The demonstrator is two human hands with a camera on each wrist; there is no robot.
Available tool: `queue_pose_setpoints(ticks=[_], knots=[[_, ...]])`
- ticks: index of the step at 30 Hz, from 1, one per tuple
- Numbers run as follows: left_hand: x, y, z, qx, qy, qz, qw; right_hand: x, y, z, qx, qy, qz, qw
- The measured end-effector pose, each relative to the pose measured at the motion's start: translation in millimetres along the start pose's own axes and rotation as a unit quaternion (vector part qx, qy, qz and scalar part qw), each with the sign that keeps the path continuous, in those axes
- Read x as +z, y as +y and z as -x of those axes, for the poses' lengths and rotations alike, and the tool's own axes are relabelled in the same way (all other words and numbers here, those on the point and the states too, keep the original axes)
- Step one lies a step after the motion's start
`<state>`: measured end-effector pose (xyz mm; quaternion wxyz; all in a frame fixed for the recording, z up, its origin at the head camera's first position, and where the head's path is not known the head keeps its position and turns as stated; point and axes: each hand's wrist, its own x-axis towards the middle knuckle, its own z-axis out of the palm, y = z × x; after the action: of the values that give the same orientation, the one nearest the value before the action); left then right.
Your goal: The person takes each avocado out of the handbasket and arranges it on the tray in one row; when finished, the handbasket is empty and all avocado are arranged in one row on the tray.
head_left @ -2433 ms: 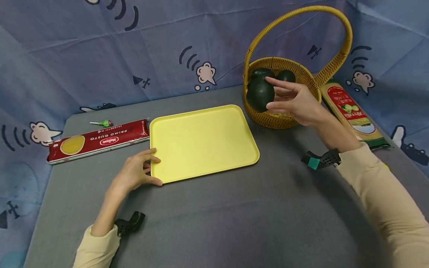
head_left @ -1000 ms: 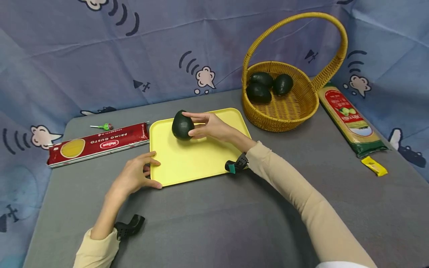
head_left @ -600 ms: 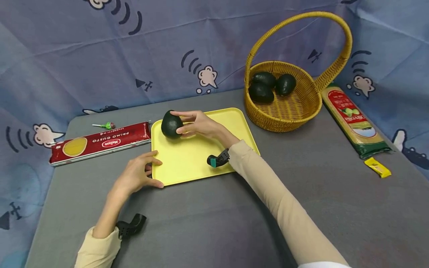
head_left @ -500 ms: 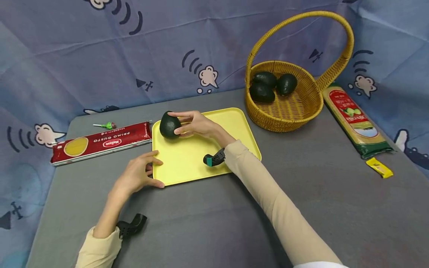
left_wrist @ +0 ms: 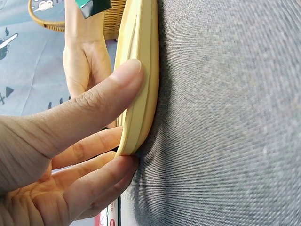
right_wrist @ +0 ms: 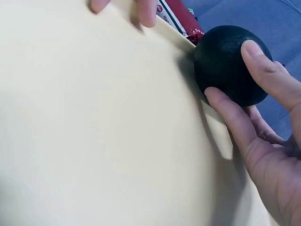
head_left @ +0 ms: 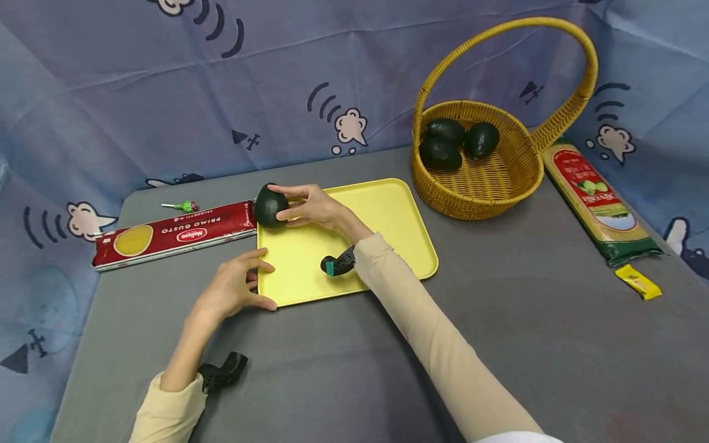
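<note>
My right hand (head_left: 318, 209) holds a dark green avocado (head_left: 269, 207) at the back left corner of a yellow tray (head_left: 382, 212). The right wrist view shows the thumb and fingers on opposite sides of the avocado (right_wrist: 223, 61), close to the tray's rim; whether it touches the tray is unclear. At the front left corner of the tray, my left hand (head_left: 232, 286) grips the edge. Seen from the left wrist, its thumb (left_wrist: 115, 87) presses the outer wall while the other fingers reach round the corner.
A wicker basket (head_left: 468, 208) with a tall handle holds three avocados at the back right. Beside it lie a red-and-gold food pack (head_left: 598, 194) and a small yellow packet (head_left: 638, 282). Left of the tray are a red spaghetti pack (head_left: 174, 235) and a lollipop (head_left: 187, 206).
My right hand has carried the avocado from above the basket leftward to the tray's back left corner. My left hand has stayed on the tray's front left corner.
</note>
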<state>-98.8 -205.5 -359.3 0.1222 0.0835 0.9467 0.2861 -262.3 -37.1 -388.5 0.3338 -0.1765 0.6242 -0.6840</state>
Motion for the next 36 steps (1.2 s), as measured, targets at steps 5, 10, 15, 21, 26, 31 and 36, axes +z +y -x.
queue_pose_setpoints(ticks=[5, 10, 15, 21, 26, 31, 36], knots=[[-0.1, 0.3, -0.5, -0.003, 0.000, 0.005, 1.0000, 3, -1, -2.6, 0.002, -0.001, 0.003, 1.0000], [-0.6, 1.8, -0.2, -0.001, 0.001, 0.004, 1.0000, 3, 0, -4.6, 0.003, 0.009, 0.003, 0.9999], [-0.5, 1.5, -0.4, 0.001, 0.002, 0.007, 1.0000, 2, -1, -5.2, 0.005, 0.018, 0.000, 0.9998], [-0.5, 0.6, -0.2, 0.001, 0.002, 0.009, 1.0000, 1, -1, -6.6, 0.000, 0.021, -0.001, 0.9998], [-1.2, 1.7, -0.2, 0.006, 0.003, 0.006, 1.0000, -2, -4, -2.9, -0.012, 0.025, 0.001, 0.9996], [-1.6, 2.7, 0.0, 0.004, 0.000, -0.003, 1.0000, -5, -6, 0.6, -0.019, 0.020, 0.001, 0.9996], [-1.1, 3.8, 0.4, 0.001, -0.001, -0.001, 1.0000, -8, -7, 3.0, -0.020, 0.024, 0.006, 0.9995]])
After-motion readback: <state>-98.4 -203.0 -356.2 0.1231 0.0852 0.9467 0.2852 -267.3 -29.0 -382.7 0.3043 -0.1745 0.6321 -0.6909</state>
